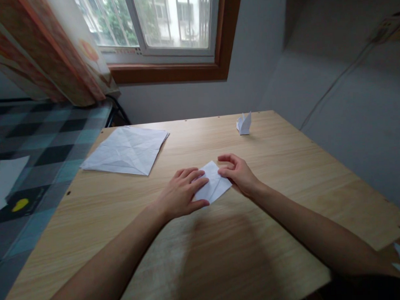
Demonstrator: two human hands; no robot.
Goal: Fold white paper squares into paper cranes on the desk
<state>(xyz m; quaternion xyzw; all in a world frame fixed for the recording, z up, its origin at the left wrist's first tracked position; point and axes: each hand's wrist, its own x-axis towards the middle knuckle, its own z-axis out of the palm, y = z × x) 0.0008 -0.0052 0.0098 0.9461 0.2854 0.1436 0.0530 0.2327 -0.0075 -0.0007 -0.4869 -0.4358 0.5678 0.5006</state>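
Note:
A small folded piece of white paper [210,184] lies on the wooden table, with a crease line across its right part. My left hand [184,192] rests flat over its left side, fingers spread and the thumb along the near edge. At the right edge of the paper, my right hand [239,174] has its thumb touching the sheet. Its index finger curves above the thumb with a gap between them; the other fingers are partly hidden.
A stack of creased white sheets [126,150] lies at the table's back left. A folded white paper figure [244,124] stands near the back edge. Left of the table is a checked cloth [64,133] with white paper [7,181] on it. A window [176,21] is behind.

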